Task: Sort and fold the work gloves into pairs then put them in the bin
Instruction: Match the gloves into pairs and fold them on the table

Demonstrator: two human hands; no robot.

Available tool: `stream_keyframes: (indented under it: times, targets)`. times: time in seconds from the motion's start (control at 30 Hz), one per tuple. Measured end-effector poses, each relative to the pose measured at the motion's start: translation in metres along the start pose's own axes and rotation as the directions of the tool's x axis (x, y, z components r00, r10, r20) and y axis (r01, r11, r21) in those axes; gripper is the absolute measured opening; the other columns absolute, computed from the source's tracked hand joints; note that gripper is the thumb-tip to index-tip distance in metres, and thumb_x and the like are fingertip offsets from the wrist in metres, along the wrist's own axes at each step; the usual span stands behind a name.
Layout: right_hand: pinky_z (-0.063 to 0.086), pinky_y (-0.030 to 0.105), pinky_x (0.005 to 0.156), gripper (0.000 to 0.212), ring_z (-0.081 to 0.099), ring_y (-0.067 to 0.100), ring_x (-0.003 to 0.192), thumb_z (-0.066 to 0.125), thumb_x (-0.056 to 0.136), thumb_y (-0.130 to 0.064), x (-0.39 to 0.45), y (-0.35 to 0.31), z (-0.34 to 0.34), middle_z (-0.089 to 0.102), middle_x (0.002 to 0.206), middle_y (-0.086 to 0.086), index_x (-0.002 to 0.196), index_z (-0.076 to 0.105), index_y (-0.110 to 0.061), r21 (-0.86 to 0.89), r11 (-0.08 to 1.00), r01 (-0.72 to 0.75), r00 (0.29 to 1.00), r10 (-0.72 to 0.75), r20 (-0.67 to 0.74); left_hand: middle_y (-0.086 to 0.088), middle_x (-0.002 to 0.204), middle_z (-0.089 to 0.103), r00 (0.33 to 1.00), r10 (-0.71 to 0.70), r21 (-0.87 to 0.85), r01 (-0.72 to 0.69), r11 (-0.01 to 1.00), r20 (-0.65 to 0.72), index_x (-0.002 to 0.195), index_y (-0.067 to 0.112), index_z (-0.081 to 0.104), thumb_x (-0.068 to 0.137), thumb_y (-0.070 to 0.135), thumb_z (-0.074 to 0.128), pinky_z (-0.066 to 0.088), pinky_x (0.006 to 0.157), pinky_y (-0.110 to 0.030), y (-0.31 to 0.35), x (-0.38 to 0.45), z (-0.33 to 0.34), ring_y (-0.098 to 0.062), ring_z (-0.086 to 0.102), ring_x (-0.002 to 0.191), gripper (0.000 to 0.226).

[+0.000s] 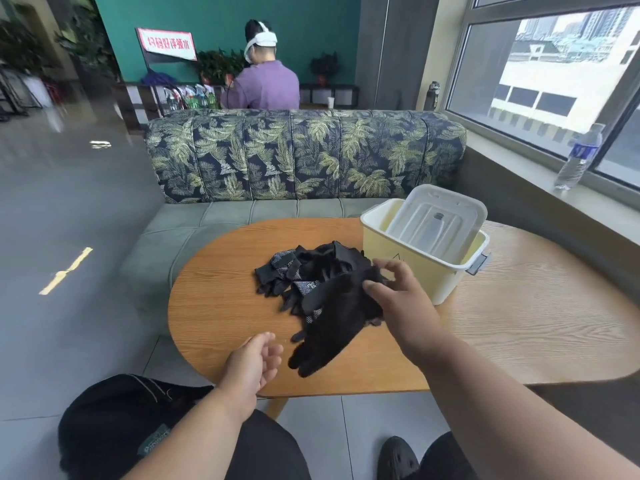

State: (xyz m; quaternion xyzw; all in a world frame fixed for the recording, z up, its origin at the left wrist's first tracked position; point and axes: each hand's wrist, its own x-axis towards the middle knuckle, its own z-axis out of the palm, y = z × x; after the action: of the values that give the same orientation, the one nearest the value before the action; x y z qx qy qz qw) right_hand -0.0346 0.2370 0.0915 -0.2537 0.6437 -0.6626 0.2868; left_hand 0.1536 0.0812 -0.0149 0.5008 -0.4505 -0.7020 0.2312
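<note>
A heap of black work gloves (304,271) lies in the middle of the oval wooden table (214,306). My right hand (398,299) pinches the cuff of one black glove (332,334), which hangs down with its fingers pointing toward the table's near edge. My left hand (252,365) hovers over that edge just left of the hanging glove, fingers loosely curled and holding nothing. The pale yellow bin (440,271) stands right of the heap, its clear lid (436,223) propped inside it.
A leaf-patterned sofa (304,154) sits behind the table. A water bottle (580,157) stands on the window sill at right. A person in a purple shirt (263,84) sits beyond the sofa, back turned. My knees and a black shoe (398,459) are below the table.
</note>
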Motion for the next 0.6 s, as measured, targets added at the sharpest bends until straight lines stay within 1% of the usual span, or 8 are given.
stream_keyframes:
  times: [0.03, 0.1, 0.23, 0.33, 0.43, 0.5, 0.53, 0.6]
  targets:
    - [0.061, 0.035, 0.062, 0.031, 0.075, 0.021, 0.087, 0.063, 0.102, -0.01, -0.001, 0.004, -0.007, 0.076, 0.105, 0.003, 0.127, 0.056, -0.027, 0.006, 1.0, -0.027, 0.999, 0.027, -0.041, -0.006, 0.099, 0.077, 1.0, 0.004, -0.001, -0.004, 1.0, -0.01, 0.11, 0.017, 0.07, 0.101, 0.028, 0.058, 0.054, 0.079, -0.034, 0.001, 0.0, -0.001, -0.017, 0.067, 0.082, 0.018]
    - [0.062, 0.043, 0.066, 0.039, 0.073, 0.026, 0.089, 0.063, 0.101, -0.013, 0.001, 0.029, -0.026, 0.068, 0.107, -0.003, 0.137, 0.054, -0.025, -0.151, 0.98, -0.129, 0.98, 0.103, -0.172, -0.006, 0.103, 0.077, 1.0, 0.025, 0.031, -0.024, 0.999, -0.015, 0.112, 0.019, 0.069, 0.102, 0.028, 0.057, 0.054, 0.079, -0.033, 0.001, 0.0, -0.004, -0.018, 0.068, 0.087, 0.017]
    - [0.062, 0.042, 0.063, 0.044, 0.07, 0.028, 0.072, 0.059, 0.099, -0.019, -0.002, 0.094, -0.071, 0.066, 0.089, 0.002, 0.143, 0.052, -0.021, -0.538, 0.748, -0.389, 0.91, 0.219, -0.352, -0.007, 0.108, 0.074, 0.997, 0.081, 0.158, -0.079, 0.984, -0.004, 0.113, 0.018, 0.067, 0.103, 0.024, 0.055, 0.054, 0.08, -0.031, -0.004, 0.0, -0.004, -0.019, 0.066, 0.093, 0.017]
    - [0.061, 0.044, 0.063, 0.045, 0.07, 0.028, 0.065, 0.055, 0.1, -0.02, -0.002, 0.109, -0.089, 0.068, 0.084, 0.002, 0.144, 0.049, -0.027, -0.626, 0.668, -0.403, 0.907, 0.202, -0.368, -0.007, 0.106, 0.072, 0.991, 0.128, 0.242, -0.131, 0.962, 0.027, 0.109, 0.017, 0.067, 0.103, 0.021, 0.054, 0.052, 0.083, -0.032, -0.005, -0.002, 0.002, -0.018, 0.063, 0.092, 0.015]
    - [0.057, 0.036, 0.056, 0.049, 0.068, 0.024, 0.066, 0.053, 0.101, -0.019, 0.004, 0.108, -0.098, 0.066, 0.09, 0.0, 0.148, 0.043, -0.03, -0.653, 0.654, -0.382, 0.922, 0.217, -0.321, -0.006, 0.108, 0.071, 0.985, 0.153, 0.333, -0.172, 0.927, 0.084, 0.107, 0.019, 0.067, 0.102, 0.019, 0.052, 0.051, 0.09, -0.035, -0.007, -0.002, 0.012, -0.02, 0.064, 0.097, 0.016]
    - [0.051, 0.03, 0.053, 0.049, 0.068, 0.02, 0.067, 0.054, 0.099, -0.023, 0.006, 0.106, -0.098, 0.066, 0.097, 0.003, 0.147, 0.044, -0.029, -0.699, 0.598, -0.393, 0.919, 0.224, -0.325, -0.006, 0.108, 0.071, 0.98, 0.167, 0.386, -0.195, 0.902, 0.105, 0.106, 0.021, 0.067, 0.1, 0.018, 0.054, 0.051, 0.094, -0.038, -0.009, -0.002, 0.014, -0.022, 0.064, 0.1, 0.015]
    - [0.05, 0.03, 0.056, 0.05, 0.068, 0.019, 0.072, 0.055, 0.097, -0.025, 0.006, 0.105, -0.099, 0.066, 0.1, 0.003, 0.146, 0.046, -0.028, -0.726, 0.56, -0.399, 0.916, 0.206, -0.344, -0.005, 0.107, 0.071, 0.978, 0.172, 0.41, -0.206, 0.888, 0.118, 0.105, 0.022, 0.067, 0.099, 0.018, 0.055, 0.051, 0.095, -0.038, -0.01, -0.002, 0.016, -0.022, 0.064, 0.102, 0.014]
    - [0.055, 0.034, 0.077, 0.053, 0.067, 0.023, 0.095, 0.057, 0.092, -0.029, 0.007, 0.104, -0.101, 0.065, 0.117, 0.004, 0.145, 0.049, -0.027, -0.812, 0.451, -0.371, 0.926, 0.111, -0.361, -0.003, 0.105, 0.07, 0.973, 0.174, 0.447, -0.223, 0.866, 0.149, 0.107, 0.023, 0.065, 0.098, 0.019, 0.058, 0.051, 0.091, -0.035, -0.011, -0.002, 0.019, -0.02, 0.064, 0.102, 0.012]
